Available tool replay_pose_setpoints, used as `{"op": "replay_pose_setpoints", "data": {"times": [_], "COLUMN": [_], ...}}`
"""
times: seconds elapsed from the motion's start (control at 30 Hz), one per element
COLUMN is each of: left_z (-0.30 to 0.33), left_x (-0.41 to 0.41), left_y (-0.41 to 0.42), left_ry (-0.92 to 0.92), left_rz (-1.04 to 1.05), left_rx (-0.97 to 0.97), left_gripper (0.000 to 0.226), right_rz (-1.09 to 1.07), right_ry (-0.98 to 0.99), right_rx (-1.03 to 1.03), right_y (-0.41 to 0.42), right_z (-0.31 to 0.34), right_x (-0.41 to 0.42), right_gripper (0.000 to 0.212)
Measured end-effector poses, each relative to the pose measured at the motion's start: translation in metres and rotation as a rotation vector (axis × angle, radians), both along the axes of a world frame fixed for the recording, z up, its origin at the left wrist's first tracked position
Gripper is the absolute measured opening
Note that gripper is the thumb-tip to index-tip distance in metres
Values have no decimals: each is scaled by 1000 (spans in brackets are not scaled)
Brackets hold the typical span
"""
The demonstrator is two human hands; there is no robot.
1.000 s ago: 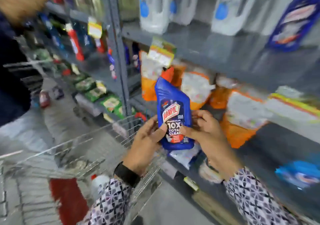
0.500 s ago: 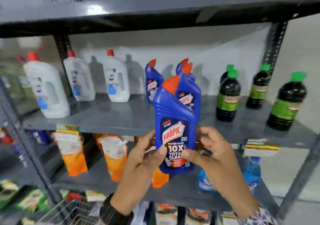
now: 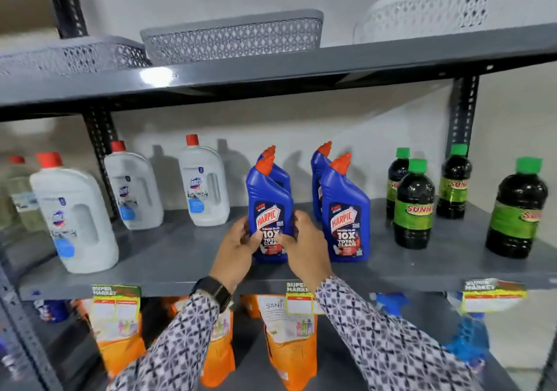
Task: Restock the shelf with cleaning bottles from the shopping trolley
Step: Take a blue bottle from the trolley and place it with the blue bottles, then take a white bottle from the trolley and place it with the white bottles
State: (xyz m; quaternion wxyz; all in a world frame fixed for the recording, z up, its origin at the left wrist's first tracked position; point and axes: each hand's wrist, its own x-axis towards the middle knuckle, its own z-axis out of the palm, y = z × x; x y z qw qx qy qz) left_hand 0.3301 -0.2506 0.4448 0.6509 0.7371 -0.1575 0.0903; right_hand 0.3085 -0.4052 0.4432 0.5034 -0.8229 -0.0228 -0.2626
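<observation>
The blue plastic Harpic bottle with the slanted orange cap [image 3: 269, 207] stood upright on the grey metal shelf [image 3: 180, 258], directly in front of another blue bottle of the same kind [image 3: 278, 173], with its label facing out. The left hand [image 3: 238, 246] was closed against its left side, thumb across the lower label, and the right hand [image 3: 304, 243] was closed against its right side, so both held the bottle between them. Its base appeared to be on the shelf or just touching; the hands hid the lower corners.

To finish the step well, the bottle probably needed squaring up so that its front lined up with the neighbouring pair of blue Harpic bottles [image 3: 343, 210] just to its right, leaving a similar gap. The tall narrow shape looked easy to tip, so both hands would best let go only once the base sat flat, drawing straight back. White handled jugs with red caps [image 3: 205, 186] stood well apart to the left, and dark bottles with green caps [image 3: 414, 207] to the right.
</observation>
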Motion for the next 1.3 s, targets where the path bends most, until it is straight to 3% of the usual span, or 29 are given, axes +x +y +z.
{"op": "replay_pose_setpoints", "data": {"times": [0.3,0.43,0.57,0.67,0.77,0.83,0.9,0.93,1.0,1.13,1.3], "left_z": [-8,-2,-6,-28,-70,-104,-189,-198,-247,-305,-440], "left_x": [38,25,-14,-59,-120,-155,-233,-233,-258,-254,-313], "left_y": [6,6,23,47,84,108,196,197,237,258,340], "left_ry": [5,11,-83,-203,-232,-164,66,53,220,473,898], "left_rz": [-8,29,202,321,448,552,846,867,1016,1024,1206], "left_rx": [50,92,52,21,56,44,-48,-92,-147,-202,-402], "left_gripper": [36,45,53,44,36,32,29,27,27,26,28], "right_rz": [-38,-12,-88,13,252,382,755,787,919,969,1169], "right_ry": [4,11,-196,-350,-388,-380,-211,-160,-42,224,600], "right_rx": [-26,-6,-94,-168,-267,-400,-488,-513,-521,-607,-857], "right_y": [-1,0,7,22,60,88,196,195,242,263,377], "right_z": [-10,-8,-13,-24,-47,-74,-152,-154,-191,-230,-361], "right_x": [34,21,-13,-44,-70,-83,-111,-113,-118,-102,-121], "right_gripper": [54,69,62,52,46,43,41,40,37,31,18]}}
